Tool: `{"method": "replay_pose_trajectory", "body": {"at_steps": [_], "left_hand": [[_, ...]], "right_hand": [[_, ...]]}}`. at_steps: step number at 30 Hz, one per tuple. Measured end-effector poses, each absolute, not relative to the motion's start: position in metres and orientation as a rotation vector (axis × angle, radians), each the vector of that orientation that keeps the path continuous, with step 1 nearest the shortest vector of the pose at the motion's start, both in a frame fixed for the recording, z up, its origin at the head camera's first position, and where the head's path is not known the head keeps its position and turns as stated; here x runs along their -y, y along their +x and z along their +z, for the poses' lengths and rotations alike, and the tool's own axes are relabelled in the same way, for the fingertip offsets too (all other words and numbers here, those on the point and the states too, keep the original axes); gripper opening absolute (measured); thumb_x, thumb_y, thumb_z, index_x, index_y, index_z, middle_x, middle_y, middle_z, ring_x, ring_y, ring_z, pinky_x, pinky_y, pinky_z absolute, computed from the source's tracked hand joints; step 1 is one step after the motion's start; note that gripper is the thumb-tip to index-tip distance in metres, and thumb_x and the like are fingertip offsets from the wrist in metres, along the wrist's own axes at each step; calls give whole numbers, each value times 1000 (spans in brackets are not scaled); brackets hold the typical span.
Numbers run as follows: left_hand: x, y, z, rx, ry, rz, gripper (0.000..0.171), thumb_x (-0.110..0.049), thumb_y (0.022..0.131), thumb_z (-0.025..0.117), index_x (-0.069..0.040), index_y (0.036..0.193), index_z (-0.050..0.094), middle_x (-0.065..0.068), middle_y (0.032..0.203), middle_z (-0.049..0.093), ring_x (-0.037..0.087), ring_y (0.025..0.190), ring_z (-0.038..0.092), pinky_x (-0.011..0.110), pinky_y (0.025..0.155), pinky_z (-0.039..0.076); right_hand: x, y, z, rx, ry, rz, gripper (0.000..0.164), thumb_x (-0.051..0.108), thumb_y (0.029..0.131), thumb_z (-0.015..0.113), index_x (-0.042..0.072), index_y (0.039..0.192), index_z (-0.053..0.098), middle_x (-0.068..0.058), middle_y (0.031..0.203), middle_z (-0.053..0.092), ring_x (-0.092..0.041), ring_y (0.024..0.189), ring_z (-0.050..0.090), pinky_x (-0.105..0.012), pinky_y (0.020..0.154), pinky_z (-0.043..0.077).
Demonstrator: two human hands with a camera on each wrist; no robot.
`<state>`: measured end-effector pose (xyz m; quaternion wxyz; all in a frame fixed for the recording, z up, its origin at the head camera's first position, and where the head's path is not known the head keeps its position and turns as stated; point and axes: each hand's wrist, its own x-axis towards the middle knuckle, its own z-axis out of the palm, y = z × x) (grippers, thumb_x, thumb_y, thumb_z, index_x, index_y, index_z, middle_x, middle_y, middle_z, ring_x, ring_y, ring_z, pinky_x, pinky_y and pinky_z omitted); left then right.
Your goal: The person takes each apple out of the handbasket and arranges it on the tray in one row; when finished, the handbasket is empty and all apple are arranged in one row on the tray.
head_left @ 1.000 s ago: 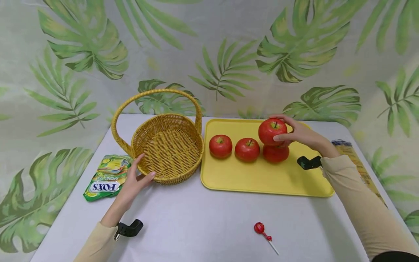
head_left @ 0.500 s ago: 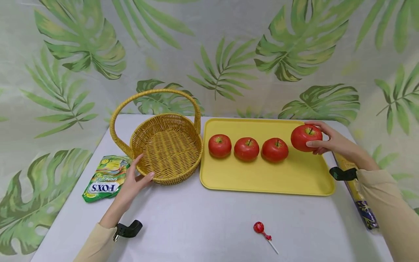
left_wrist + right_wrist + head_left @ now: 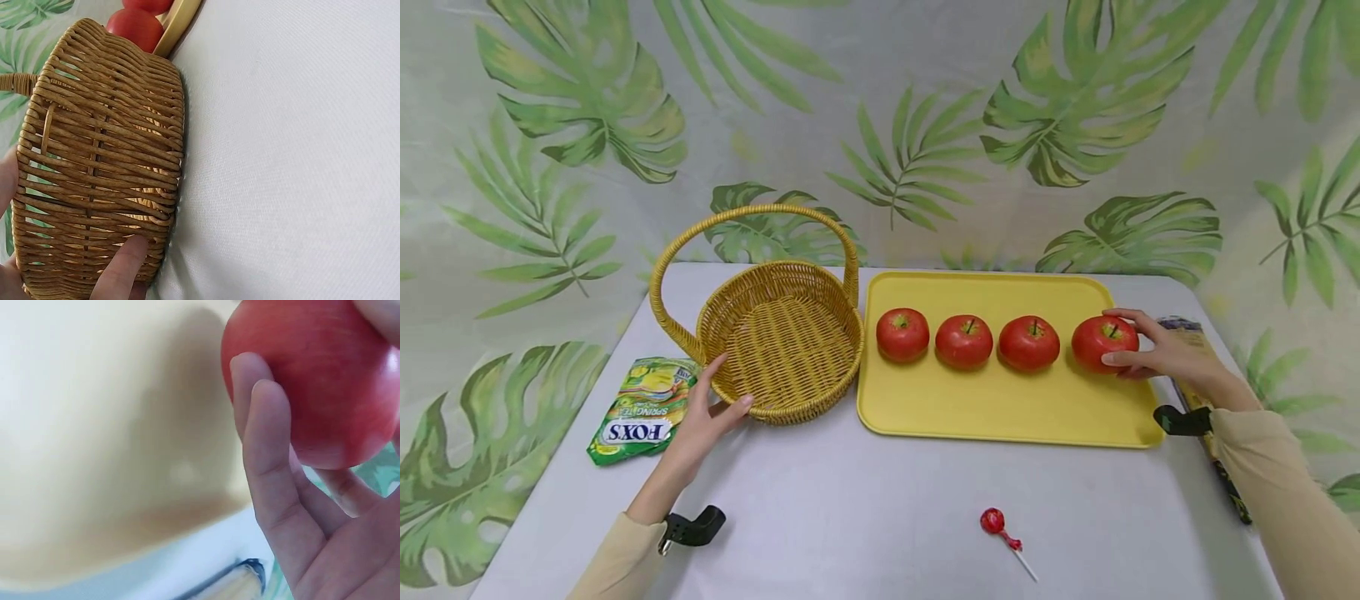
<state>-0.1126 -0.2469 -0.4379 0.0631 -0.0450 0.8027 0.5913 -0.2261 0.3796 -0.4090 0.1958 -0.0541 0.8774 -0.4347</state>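
Note:
In the head view, a red apple [image 3: 1101, 343] is at the right end of the yellow tray [image 3: 955, 408]. My right hand [image 3: 1176, 360] grips it, thumb in front and fingers round its far side. The right wrist view shows the apple [image 3: 312, 381] close up, with fingers against its skin; whether it touches the tray is hard to tell. My left hand [image 3: 700, 425] holds the near left rim of a woven basket [image 3: 808, 408]. In the left wrist view, fingers [image 3: 122, 269] press the basket's outer wall [image 3: 100, 150].
Several more apples, including a middle one [image 3: 964, 342], line up on the tray. A green tea packet [image 3: 643, 408] lies left of the basket, and a red lollipop [image 3: 993, 522] in front. A long yellow packet [image 3: 1195, 400] lies partly behind my right arm.
My right hand has carried the apple rightward from above another apple, then lowered it at the row's right end. My left hand and the basket have stayed in place.

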Motion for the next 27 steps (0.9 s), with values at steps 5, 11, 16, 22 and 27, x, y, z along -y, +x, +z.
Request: {"method": "replay_pose_trajectory", "body": {"at_steps": [5,11,16,22,27], "left_hand": [[247,-113,-438,-2427,-125,1788,78,-28,87,59,-32,144,5,18,144,-9,50,123,21,55,93,32],[248,-113,-438,-2423,-122,1788,79,-27,88,59,-32,144,5,18,144,-10,50,123,21,55,93,33],[247,-114,-438,-2417,-126,1790,78,-28,88,59,-33,144,5,18,144,-10,51,123,20,54,93,33],[246,-111,-427,-2427,-129,1755,78,-31,88,57,-25,145,4,18,146,-8,48,123,24,54,95,31],[249,-107,-405,-2429,-97,1671,75,-34,91,52,-19,145,3,17,147,-9,49,124,20,57,96,27]], "right_hand": [[-376,-228,-416,-2458,-134,-1199,77,29,84,64,15,141,14,-26,131,21,-30,81,57,-34,69,53],[-374,-230,-420,-2418,-109,-1242,79,28,84,64,17,142,12,-26,135,18,-31,86,56,-36,71,52],[-376,-229,-422,-2327,-92,-1358,79,23,87,61,15,142,6,-29,134,14,-34,83,59,-39,73,52],[-376,-222,-421,-2252,-114,-1430,82,18,88,59,15,144,-2,-31,137,4,-34,87,60,-41,76,50],[-375,-216,-411,-2298,-193,-1430,78,15,90,55,20,144,-2,-30,141,-3,-36,89,61,-41,76,50]]}}
